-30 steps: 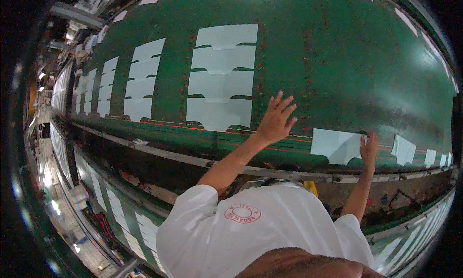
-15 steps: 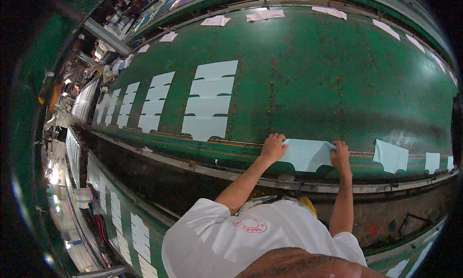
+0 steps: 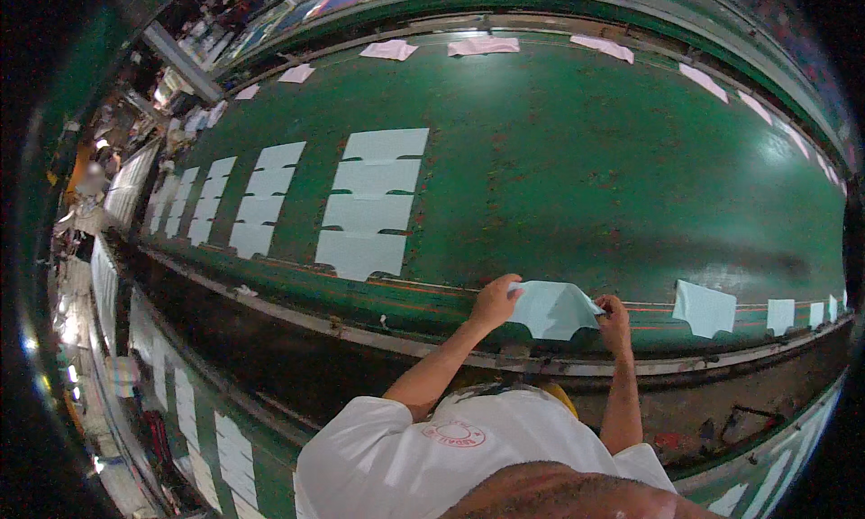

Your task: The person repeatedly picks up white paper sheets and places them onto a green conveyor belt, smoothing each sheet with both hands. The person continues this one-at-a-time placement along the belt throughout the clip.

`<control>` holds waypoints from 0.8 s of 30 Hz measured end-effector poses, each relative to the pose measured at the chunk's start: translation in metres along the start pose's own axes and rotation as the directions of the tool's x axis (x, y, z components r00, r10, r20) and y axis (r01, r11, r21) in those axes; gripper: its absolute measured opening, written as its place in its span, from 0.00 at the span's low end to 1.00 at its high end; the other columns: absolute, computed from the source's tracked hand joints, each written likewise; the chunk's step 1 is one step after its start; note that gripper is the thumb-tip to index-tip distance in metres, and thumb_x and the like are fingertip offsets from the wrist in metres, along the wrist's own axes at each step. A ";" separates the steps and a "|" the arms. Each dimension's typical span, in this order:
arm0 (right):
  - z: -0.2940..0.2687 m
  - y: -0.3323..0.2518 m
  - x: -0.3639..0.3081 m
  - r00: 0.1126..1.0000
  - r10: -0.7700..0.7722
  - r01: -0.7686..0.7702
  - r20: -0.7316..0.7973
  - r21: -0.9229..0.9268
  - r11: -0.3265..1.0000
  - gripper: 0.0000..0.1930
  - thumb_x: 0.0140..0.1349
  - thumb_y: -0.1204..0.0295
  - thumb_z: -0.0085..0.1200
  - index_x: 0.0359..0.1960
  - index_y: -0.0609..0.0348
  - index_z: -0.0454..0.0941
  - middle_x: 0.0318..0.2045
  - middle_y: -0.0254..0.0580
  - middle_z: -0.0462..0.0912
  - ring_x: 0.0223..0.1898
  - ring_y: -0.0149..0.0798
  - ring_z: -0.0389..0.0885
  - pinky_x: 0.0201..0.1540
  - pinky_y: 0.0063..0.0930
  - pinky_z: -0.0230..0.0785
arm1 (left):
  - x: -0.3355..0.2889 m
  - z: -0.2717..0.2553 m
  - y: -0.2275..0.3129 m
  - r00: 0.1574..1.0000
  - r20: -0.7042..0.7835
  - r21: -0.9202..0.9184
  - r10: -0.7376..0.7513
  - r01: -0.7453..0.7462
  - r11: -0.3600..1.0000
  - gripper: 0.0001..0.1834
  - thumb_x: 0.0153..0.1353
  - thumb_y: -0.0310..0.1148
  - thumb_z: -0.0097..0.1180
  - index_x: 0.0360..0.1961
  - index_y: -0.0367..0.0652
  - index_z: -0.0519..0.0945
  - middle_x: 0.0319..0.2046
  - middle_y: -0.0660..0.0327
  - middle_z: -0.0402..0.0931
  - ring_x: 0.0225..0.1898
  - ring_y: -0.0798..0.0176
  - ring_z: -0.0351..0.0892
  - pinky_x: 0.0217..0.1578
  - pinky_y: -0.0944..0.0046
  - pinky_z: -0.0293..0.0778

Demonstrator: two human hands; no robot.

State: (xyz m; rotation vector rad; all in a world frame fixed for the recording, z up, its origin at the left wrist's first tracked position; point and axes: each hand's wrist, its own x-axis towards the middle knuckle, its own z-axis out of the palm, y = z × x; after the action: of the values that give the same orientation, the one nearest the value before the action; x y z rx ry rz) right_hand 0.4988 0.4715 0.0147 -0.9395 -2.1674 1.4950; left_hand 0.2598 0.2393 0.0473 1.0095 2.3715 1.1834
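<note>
At the near edge of a long green table (image 3: 541,177), a pale blue cut fabric piece (image 3: 550,310) with curved notches is held between my hands. My left hand (image 3: 497,303) pinches its left upper corner, thumb against the cloth. My right hand (image 3: 614,324) is closed on the right corner, which is lifted and folded slightly inward. Left of my hands, similar pale pieces (image 3: 371,208) lie flat in a column running across the table. Another pale blue piece (image 3: 705,310) rests at the near edge to the right of my right hand.
More columns of pale pieces (image 3: 268,199) lie further left. Several pink fabric pieces (image 3: 484,46) line the far edge. A metal rail (image 3: 541,364) runs along the near side, between me and the table. Behind me is another green table with pale pieces (image 3: 236,456).
The fabric piece's right corner has been raised and drawn inward, so the cloth now bends between my hands. The view has shifted slightly, and both hands still grip the piece.
</note>
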 end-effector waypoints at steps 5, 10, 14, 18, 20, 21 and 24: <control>-0.005 -0.012 -0.003 0.938 0.054 -0.055 -0.341 0.006 0.998 0.13 0.65 0.68 0.69 0.37 0.63 0.78 0.30 0.33 0.79 0.32 0.26 0.72 0.36 0.27 0.69 | 0.011 -0.002 0.019 0.984 -0.104 -0.145 0.145 -0.159 0.977 0.12 0.63 0.33 0.67 0.47 0.44 0.84 0.41 0.52 0.86 0.40 0.47 0.87 0.39 0.53 0.81; -0.026 -0.008 0.006 0.884 0.175 -0.081 -0.434 0.227 0.971 0.12 0.67 0.66 0.66 0.35 0.62 0.78 0.29 0.30 0.79 0.31 0.25 0.71 0.34 0.26 0.66 | 0.008 -0.013 0.059 0.995 -0.018 -0.212 0.096 -0.098 0.972 0.12 0.63 0.33 0.68 0.46 0.43 0.85 0.40 0.55 0.86 0.34 0.55 0.86 0.34 0.58 0.80; -0.063 0.014 0.011 0.872 0.169 -0.040 -0.460 0.277 0.960 0.13 0.68 0.65 0.65 0.34 0.64 0.79 0.28 0.33 0.81 0.30 0.28 0.72 0.35 0.28 0.68 | 0.010 0.009 0.086 0.984 -0.010 -0.144 0.180 -0.180 0.973 0.12 0.64 0.34 0.68 0.46 0.43 0.85 0.40 0.56 0.86 0.31 0.59 0.83 0.31 0.60 0.78; -0.122 0.033 0.008 0.876 0.086 -0.108 -0.475 -0.019 0.994 0.14 0.67 0.65 0.65 0.33 0.66 0.79 0.27 0.40 0.83 0.29 0.33 0.75 0.36 0.32 0.70 | 0.000 0.059 0.117 0.990 0.068 -0.154 0.121 -0.109 0.982 0.13 0.65 0.35 0.67 0.47 0.42 0.85 0.42 0.57 0.85 0.32 0.60 0.82 0.33 0.61 0.77; -0.164 0.038 -0.008 0.901 0.103 -0.145 -0.421 -0.070 0.987 0.14 0.66 0.66 0.65 0.33 0.66 0.79 0.27 0.42 0.84 0.30 0.34 0.76 0.37 0.34 0.72 | -0.006 0.089 0.135 0.992 0.099 -0.207 0.077 -0.055 0.977 0.13 0.65 0.35 0.67 0.48 0.42 0.85 0.42 0.58 0.85 0.33 0.61 0.82 0.34 0.61 0.77; -0.184 0.040 -0.012 0.900 0.142 -0.190 -0.413 -0.078 0.979 0.14 0.66 0.66 0.65 0.34 0.66 0.80 0.27 0.42 0.83 0.30 0.34 0.76 0.37 0.33 0.71 | -0.009 0.106 0.144 0.993 0.108 -0.254 0.050 -0.021 0.967 0.13 0.65 0.35 0.66 0.48 0.42 0.85 0.42 0.58 0.85 0.34 0.61 0.82 0.35 0.61 0.77; -0.241 0.050 -0.021 0.912 0.158 -0.217 -0.379 -0.116 0.969 0.13 0.67 0.67 0.64 0.36 0.67 0.80 0.27 0.42 0.83 0.30 0.34 0.77 0.36 0.32 0.71 | -0.009 0.156 0.164 0.992 0.120 -0.328 -0.027 0.066 0.942 0.13 0.65 0.35 0.66 0.48 0.41 0.85 0.40 0.58 0.84 0.35 0.61 0.81 0.36 0.61 0.76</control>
State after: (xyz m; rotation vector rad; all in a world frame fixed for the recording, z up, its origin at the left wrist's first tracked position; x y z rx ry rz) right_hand 0.6771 0.6349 0.0635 -1.3946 -1.9805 1.1217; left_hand 0.4250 0.3905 0.0812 0.8767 2.0078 1.4073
